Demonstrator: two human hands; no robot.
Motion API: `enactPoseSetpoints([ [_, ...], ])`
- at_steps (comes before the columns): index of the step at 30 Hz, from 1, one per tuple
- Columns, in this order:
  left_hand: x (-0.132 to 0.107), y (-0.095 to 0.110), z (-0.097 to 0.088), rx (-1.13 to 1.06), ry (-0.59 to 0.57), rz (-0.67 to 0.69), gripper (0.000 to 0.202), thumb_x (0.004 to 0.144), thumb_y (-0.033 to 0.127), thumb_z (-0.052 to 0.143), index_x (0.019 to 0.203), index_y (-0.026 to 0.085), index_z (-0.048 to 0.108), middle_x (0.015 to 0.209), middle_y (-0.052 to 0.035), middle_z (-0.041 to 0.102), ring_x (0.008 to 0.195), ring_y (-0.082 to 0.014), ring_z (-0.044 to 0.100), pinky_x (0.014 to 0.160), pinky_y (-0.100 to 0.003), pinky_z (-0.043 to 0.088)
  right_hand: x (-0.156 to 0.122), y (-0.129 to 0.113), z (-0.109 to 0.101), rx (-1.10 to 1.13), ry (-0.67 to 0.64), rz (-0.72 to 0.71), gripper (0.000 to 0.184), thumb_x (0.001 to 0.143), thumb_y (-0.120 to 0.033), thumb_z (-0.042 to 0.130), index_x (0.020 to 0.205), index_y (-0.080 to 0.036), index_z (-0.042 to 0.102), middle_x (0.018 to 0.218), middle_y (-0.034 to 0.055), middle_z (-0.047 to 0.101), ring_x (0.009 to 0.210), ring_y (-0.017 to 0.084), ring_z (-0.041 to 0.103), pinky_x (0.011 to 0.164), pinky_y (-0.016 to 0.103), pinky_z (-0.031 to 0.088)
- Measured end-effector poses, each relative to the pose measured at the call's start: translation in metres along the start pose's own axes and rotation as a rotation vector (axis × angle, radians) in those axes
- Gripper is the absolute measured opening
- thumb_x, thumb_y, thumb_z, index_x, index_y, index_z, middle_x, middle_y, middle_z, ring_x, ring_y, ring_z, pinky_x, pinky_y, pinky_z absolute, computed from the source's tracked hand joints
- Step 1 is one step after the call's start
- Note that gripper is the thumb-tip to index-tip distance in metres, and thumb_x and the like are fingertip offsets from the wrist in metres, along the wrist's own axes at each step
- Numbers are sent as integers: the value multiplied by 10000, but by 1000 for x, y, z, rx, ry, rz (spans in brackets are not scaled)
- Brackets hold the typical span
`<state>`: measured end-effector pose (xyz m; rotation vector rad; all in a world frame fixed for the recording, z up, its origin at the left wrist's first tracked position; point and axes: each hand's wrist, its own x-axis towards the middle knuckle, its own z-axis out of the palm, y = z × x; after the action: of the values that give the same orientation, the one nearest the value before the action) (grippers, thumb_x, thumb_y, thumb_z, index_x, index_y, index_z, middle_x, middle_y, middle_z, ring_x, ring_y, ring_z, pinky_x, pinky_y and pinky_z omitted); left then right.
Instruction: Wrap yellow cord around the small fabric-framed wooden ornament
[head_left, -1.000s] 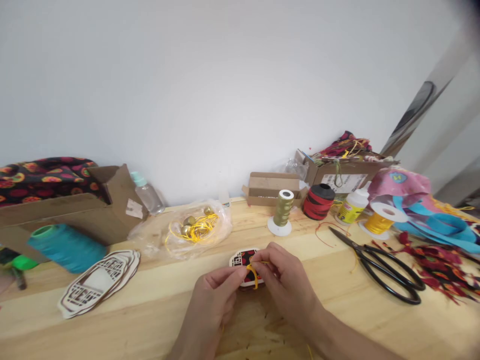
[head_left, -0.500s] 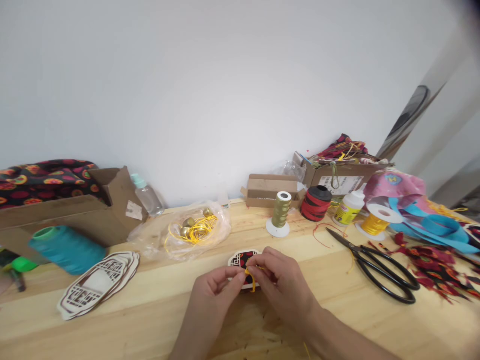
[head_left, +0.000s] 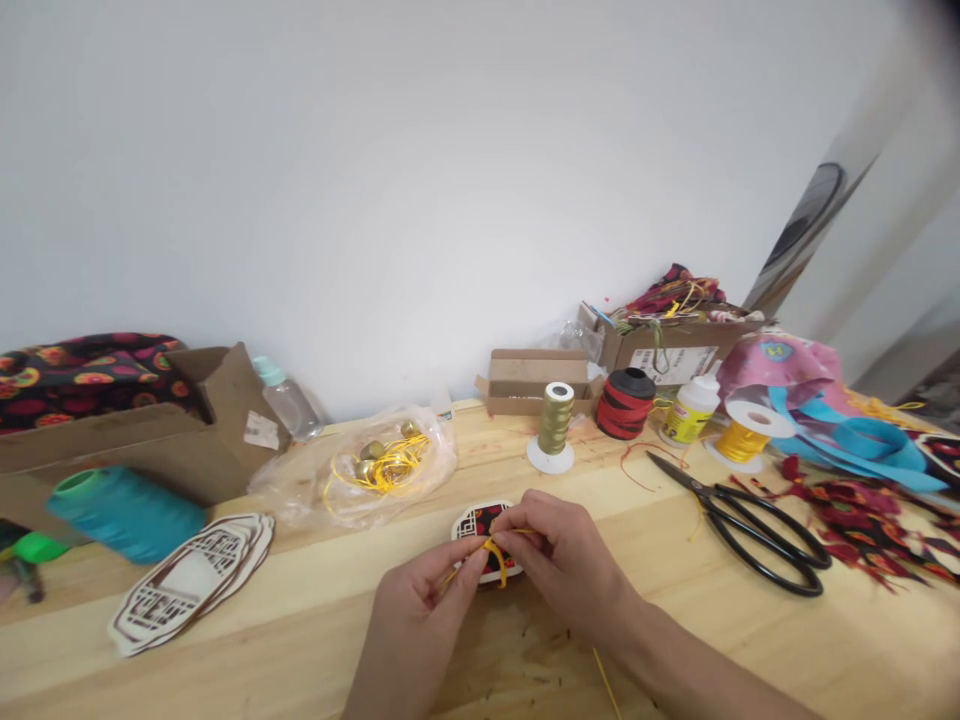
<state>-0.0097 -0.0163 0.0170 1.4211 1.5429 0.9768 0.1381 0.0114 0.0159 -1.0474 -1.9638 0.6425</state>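
Yellow cord (head_left: 502,572) has shifted vs. 0.5 s ago: strand now visible betw. thumb & index of L hand (head_left: 416,605); more trailing length shows below R forearm. Both L hand and R hand (head_left: 570,550) pinch cord over fabric-centred plaque (head_left: 466,524), just above bench (head_left: 300,625); contact unclear. Cord prob. being drawn outward.

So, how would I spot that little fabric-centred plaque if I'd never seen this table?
On the pale wooden table, find the left hand and right hand, bottom middle. The plaque lies partly hidden behind them. Unlike the stacked plaques at the far left, it has dark, red-patterned fabric inside, with yellow cord in front.
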Motion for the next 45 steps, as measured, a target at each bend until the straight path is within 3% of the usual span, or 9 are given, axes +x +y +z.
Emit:
enactPoseSetpoints([
  [4, 2, -1, -1, -37, -2, -1, 238, 665, 302, 568, 852, 193, 668, 854, 1, 702, 842, -184, 596, 738, -218, 459, -1, 1, -1, 4, -14, -29, 117, 750, -133, 494, 747, -174, 604, 595, -19, 482, 526, 83, 441, 498, 177, 347],
  [10, 2, 1, 0, -83, -4, -21, 174, 621, 278, 609, 734, 178, 697, 739, -18, 721, 727, -182, 625, 662, -205, 482, -2, 1, -1, -18, -18, -48, 122, 753, -128, 484, 735, -165, 599, 598, -14, 495, 541, 87, 453, 505, 178, 351],
  [16, 1, 6, 0, -138, -15, -53, 177, 616, 276, 617, 735, 173, 697, 703, -17, 720, 693, -180, 622, 625, -200, 486, 0, 0, -3, -12, -20, -23, 130, 759, -137, 472, 716, -166, 591, 585, -19, 489, 531, 83, 447, 501, 175, 345],
  [19, 1, 7, -1, -141, -1, -87, 211, 608, 282, 628, 769, 159, 690, 668, -18, 714, 684, -184, 616, 607, -207, 483, 0, -1, -6, -9, -59, 5, 80, 740, -213, 522, 772, -183, 589, 592, -29, 492, 526, 81, 442, 496, 173, 335],
  [23, 2, 5, -3, -224, 23, -163, 232, 593, 302, 639, 761, 147, 682, 657, -19, 710, 635, -170, 612, 563, -201, 477, -1, -2, -7, -130, -133, 1, 246, 631, -362, 619, 811, -198, 582, 615, -30, 510, 547, 99, 456, 493, 189, 321],
  [29, 2, 3, -4, -211, 20, -152, 157, 588, 283, 641, 658, 145, 672, 600, -9, 698, 594, -156, 607, 543, -183, 465, -4, -4, -2, -247, -161, -12, 72, 680, -253, 549, 675, -189, 580, 649, -14, 557, 566, 98, 484, 498, 184, 323],
  [38, -5, 13, -3, -155, 36, -32, 126, 581, 251, 628, 655, 166, 686, 616, -14, 698, 622, -179, 609, 557, -193, 471, -5, -5, -13, -271, -185, -124, 92, 747, -183, 486, 729, -195, 575, 738, 6, 599, 638, 103, 526, 536, 174, 347],
  [42, -5, 9, 0, -97, 6, -28, 124, 604, 264, 603, 636, 170, 677, 636, -21, 698, 633, -187, 608, 574, -211, 472, -5, -3, -13, -375, -273, -47, 117, 754, -288, 491, 705, -204, 555, 685, 3, 616, 606, 124, 552, 509, 197, 336],
  [45, -5, 5, 4, -33, -76, -37, 130, 631, 254, 573, 636, 169, 672, 639, -25, 694, 643, -192, 606, 590, -227, 468, -5, -3, -13, -525, -352, 113, 274, 668, -440, 547, 788, -194, 530, 635, 30, 633, 553, 188, 573, 445, 231, 289],
])
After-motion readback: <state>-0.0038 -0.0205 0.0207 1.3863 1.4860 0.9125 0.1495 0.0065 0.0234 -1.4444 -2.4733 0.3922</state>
